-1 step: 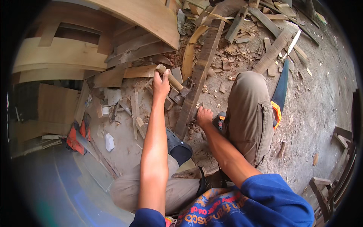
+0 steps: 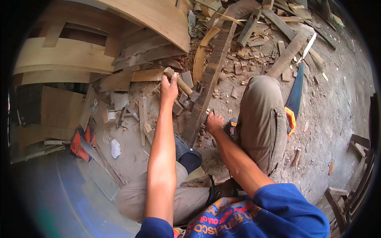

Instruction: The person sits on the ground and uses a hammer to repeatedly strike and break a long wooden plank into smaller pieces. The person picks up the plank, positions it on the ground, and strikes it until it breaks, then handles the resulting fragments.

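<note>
My left hand [image 2: 169, 88] is closed round the wooden handle of a hammer [image 2: 183, 86]. The hammer's dark metal head lies against the left side of a long, rough brown wooden plank [image 2: 210, 77], which slants away from me. My right hand [image 2: 214, 121] is at the plank's right edge near its close end, fingers curled together. Whatever it may grip is too small or hidden to make out. Just below the plank's near end is a dark clog [image 2: 186, 152] on my foot.
A handsaw [image 2: 295, 93] with an orange handle lies right of my raised knee. Wood scraps [image 2: 258, 39] and chips cover the ground at the far side. Pale wooden furniture [image 2: 67, 53] stands at the left. An orange-and-black bundle [image 2: 81, 144] and a white lump [image 2: 115, 148] lie at lower left.
</note>
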`<state>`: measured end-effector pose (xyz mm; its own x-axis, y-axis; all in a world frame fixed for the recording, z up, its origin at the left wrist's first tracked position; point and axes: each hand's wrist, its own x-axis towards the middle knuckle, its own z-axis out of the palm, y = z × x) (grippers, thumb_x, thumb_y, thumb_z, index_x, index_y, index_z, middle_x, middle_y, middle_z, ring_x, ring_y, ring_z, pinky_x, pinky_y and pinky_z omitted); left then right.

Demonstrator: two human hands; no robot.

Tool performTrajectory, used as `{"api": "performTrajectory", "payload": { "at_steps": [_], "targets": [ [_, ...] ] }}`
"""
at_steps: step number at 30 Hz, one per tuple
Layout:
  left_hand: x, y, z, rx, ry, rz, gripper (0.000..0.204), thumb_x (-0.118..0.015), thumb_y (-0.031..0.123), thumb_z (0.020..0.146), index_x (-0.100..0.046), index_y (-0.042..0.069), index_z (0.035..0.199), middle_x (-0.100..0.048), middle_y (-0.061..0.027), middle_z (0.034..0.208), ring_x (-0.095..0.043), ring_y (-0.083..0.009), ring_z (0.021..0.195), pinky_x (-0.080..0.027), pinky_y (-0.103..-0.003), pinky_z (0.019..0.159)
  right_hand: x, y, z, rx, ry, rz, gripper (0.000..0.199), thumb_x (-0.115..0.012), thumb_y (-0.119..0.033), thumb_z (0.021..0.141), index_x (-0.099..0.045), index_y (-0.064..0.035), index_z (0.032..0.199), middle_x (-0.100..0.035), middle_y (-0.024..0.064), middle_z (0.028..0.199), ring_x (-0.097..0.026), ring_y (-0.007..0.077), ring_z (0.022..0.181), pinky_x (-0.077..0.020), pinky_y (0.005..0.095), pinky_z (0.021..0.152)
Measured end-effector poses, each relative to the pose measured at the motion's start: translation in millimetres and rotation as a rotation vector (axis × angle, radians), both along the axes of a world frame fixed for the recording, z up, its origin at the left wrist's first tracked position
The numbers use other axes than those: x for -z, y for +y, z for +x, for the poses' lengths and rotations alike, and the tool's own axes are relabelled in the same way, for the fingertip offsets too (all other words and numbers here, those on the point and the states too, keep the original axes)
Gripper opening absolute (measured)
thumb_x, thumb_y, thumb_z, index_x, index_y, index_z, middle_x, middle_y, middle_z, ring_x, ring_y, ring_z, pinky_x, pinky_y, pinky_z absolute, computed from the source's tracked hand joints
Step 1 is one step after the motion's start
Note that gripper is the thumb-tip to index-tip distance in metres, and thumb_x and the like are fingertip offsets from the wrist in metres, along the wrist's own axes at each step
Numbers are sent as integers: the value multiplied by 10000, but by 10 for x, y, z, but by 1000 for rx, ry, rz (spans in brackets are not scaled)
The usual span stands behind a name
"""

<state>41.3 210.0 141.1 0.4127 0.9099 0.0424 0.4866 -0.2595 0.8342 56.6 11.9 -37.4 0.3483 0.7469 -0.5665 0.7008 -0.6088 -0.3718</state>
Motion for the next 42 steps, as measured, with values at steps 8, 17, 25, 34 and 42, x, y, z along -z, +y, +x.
{"api": "performTrajectory", "payload": {
  "at_steps": [8, 17, 25, 34, 42],
  "targets": [
    [-179, -21, -233, -109, -141, -119, 288, -518, 232, 986, -473, 51, 1205, -632, -45, 1071, -592, -143, 906, -503, -307, 635, -596, 83, 218, -83, -16, -68, 292, -620, -234, 842, -589, -104, 1101, -685, 53, 1044, -641, 236, 979, -434, 405, 761],
    [170, -99, -236, -131, -37, 146, 303, -565, 224, 956, -514, 5, 1160, -634, -134, 1059, -618, -257, 946, -487, -375, 778, -1198, -331, 739, -298, 50, -162, 544, -779, -365, 644, -683, -112, 1115, -651, 51, 1142, -670, 255, 970, -537, 455, 701],
    [373, -349, -161, 75, -97, 235, 319, -608, 228, 922, -499, 41, 1157, -630, -178, 1031, -614, -345, 991, -472, -408, 831, -2082, -1379, 1456, -394, 71, 63, 432, -812, -360, 618, -718, -19, 866, -699, 154, 941, -697, 282, 865, -566, 377, 702],
    [372, -285, -297, 184, -166, 113, 316, -602, 269, 932, -472, 49, 1118, -603, -158, 1008, -598, -281, 944, -467, -393, 829, -1219, -1340, 1368, -419, 194, 204, 684, -809, -348, 582, -504, 29, 1065, -619, 261, 1016, -600, 403, 991, -473, 452, 844],
    [302, -57, -29, 139, -50, 154, 425, -578, 377, 937, -498, 43, 1187, -614, -193, 1128, -584, -325, 1084, -447, -415, 915, -822, -853, 1229, -431, 184, 357, 657, -807, -349, 621, -509, 43, 1055, -623, 270, 979, -596, 429, 965, -480, 467, 840]
  ]
}}
